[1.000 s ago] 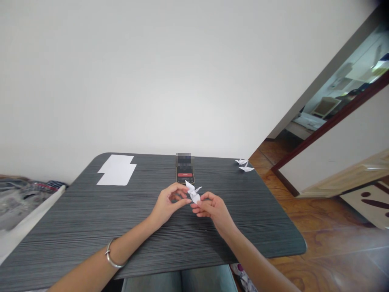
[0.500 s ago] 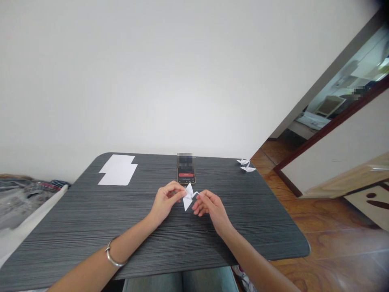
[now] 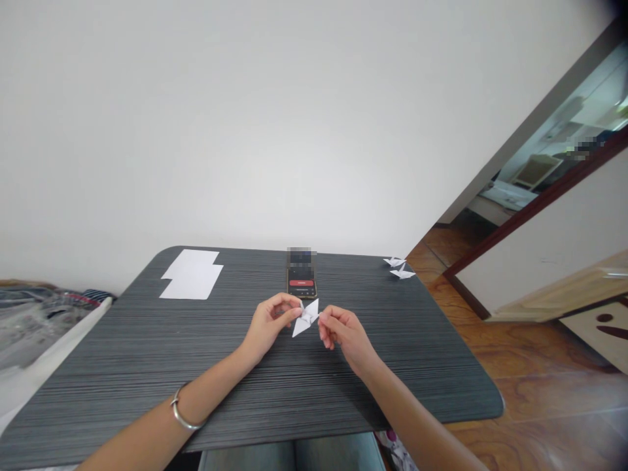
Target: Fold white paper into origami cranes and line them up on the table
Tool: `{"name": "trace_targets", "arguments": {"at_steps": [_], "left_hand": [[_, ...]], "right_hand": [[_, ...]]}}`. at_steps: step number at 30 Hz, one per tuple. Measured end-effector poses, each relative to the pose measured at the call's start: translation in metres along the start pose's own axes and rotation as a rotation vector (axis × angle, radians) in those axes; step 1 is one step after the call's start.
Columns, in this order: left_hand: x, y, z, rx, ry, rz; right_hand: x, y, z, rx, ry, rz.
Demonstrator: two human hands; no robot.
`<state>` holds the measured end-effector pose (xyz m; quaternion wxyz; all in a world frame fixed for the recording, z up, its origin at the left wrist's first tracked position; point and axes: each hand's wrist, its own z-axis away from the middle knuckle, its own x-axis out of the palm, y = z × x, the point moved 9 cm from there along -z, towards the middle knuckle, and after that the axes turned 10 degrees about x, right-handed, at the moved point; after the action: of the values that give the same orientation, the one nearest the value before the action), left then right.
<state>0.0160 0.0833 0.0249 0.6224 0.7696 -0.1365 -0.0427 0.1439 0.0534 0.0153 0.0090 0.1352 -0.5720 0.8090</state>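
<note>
Since the frame half a second ago, the folded paper crane [image 3: 306,316] has been turning: its wings are now slanting from far right to near left instead of pointing nearly straight away and back. The person's left hand [image 3: 270,324] is pinching the crane's left end between thumb and fingers, and those fingers are hiding part of it. The right hand [image 3: 347,332] is holding its fingertips together at the crane's right edge; whether they are gripping its thin point, one cannot tell. The crane is sitting between the two hands, over the dark table [image 3: 255,412].

Just beyond the grip, a phone [image 3: 301,284] is lying with its near end close to the crane, standing in the way on the far side; its screen is showing a red bar, and its upper part is blurred. Farther out, beyond the grip to the right, two finished cranes [image 3: 403,273] are resting near the table's far corner, one just behind the other. Well to the left, two white sheets [image 3: 192,282] are overlapping. Behind everything, a pale wall [image 3: 294,131] is rising from the table's far edge. Nearer the person, a silver bracelet [image 3: 179,414] is circling the left forearm.
</note>
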Motion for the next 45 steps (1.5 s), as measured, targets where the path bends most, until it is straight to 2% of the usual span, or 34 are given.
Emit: {"name": "trace_targets", "arguments": {"at_steps": [3, 8, 12, 16, 23, 28, 32, 45], "left_hand": [[0.000, -0.001, 0.001, -0.029, 0.012, 0.028], [0.012, -0.009, 0.004, -0.111, -0.114, 0.033], [0.012, -0.012, 0.004, -0.112, -0.117, 0.032], [0.008, -0.015, 0.003, -0.127, -0.080, 0.051], [0.007, -0.015, 0.003, -0.125, -0.069, 0.055], [0.008, -0.016, 0.002, -0.136, -0.064, 0.052], [0.008, -0.017, 0.001, -0.134, -0.058, 0.045], [0.006, -0.025, -0.001, -0.154, -0.046, 0.035]], "right_hand": [[-0.008, -0.004, 0.002, -0.059, 0.074, 0.014], [-0.017, -0.012, 0.007, -0.158, 0.161, 0.071], [-0.032, -0.014, 0.009, -0.191, 0.212, 0.051], [-0.074, -0.017, 0.014, -0.199, 0.325, -0.009], [-0.186, -0.023, 0.035, -0.239, 0.621, -0.036], [-0.247, -0.021, 0.047, -0.242, 0.784, 0.013], [-0.275, -0.015, 0.044, -0.210, 0.827, 0.023], [-0.322, -0.012, 0.032, -0.201, 0.877, 0.040]]}}
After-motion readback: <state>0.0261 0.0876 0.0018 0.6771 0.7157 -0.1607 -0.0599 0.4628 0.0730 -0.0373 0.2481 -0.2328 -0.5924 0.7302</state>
